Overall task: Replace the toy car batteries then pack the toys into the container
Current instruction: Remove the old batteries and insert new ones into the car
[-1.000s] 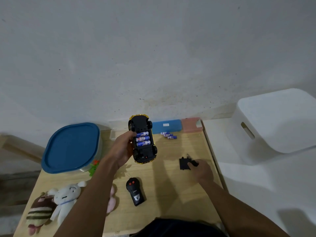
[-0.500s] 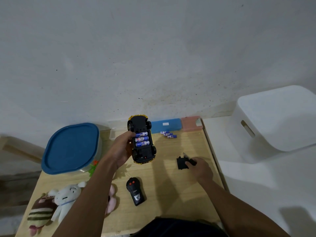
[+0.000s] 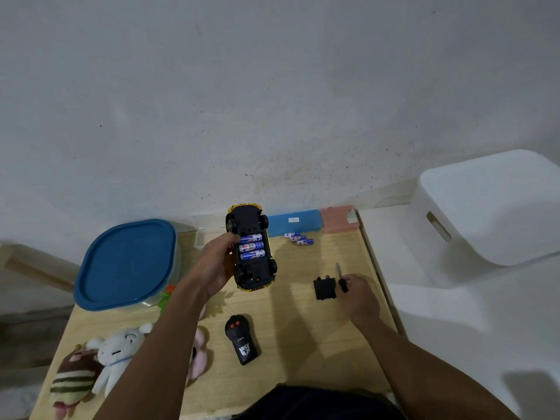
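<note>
At the far left we saw a striped plush toy [image 3: 74,378] and a white plush toy [image 3: 116,357] lying together on the wooden table [image 3: 303,328], and behind them the container [image 3: 100,298] with its blue lid [image 3: 127,265] on. The left arm reached forward over a pink plush [image 3: 198,356], and the left hand [image 3: 215,268] was clamped round the side of the toy car [image 3: 253,268], holding it above the table, underside up, with three blue batteries [image 3: 251,247] lying in the open compartment. We found the black remote control [image 3: 241,339] flat on the table below the car. Loose batteries [image 3: 298,237] lay near the far edge. Further right the black battery cover [image 3: 325,287] lay flat, and just beside it the right hand [image 3: 360,295] rested low with fingers curled round a screwdriver [image 3: 341,277], its tip pointing away towards the wall. The hands were well apart. A white bin [image 3: 491,207] stood off the table at the right
</note>
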Tool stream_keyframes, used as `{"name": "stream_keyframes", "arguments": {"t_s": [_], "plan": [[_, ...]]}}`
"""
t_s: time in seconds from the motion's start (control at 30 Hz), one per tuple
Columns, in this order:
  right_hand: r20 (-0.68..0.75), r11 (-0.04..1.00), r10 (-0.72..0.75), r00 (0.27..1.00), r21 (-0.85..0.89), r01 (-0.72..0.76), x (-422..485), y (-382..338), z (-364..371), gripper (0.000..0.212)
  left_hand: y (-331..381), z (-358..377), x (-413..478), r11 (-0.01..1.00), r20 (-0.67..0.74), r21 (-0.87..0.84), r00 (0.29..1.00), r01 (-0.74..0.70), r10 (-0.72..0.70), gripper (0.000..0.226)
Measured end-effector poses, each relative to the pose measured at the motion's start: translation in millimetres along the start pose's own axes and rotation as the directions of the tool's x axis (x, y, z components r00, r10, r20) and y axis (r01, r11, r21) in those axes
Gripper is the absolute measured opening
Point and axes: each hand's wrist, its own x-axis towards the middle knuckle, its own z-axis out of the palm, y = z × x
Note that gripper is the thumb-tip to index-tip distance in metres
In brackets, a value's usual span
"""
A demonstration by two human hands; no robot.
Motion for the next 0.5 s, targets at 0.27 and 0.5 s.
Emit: {"name": "stream_keyframes", "arguments": {"t_s": [0.27,0.5], "plan": [[-0.076,0.992,-0.029,0.997,-0.123,0.019,-4.0,-16.5,-15.4,0.029,-0.5,0.0,1.4,1.000,0.014,0.008,1.000,0.000,0.000,0.034],[-0.145,0.914,-0.375,0.916,0.110,0.391,-5.5,-105.8,-41.0,0.022,0.0,3.8,1.1,1.000,0.027,-0.018,1.000,-0.001,0.002,0.030]]}}
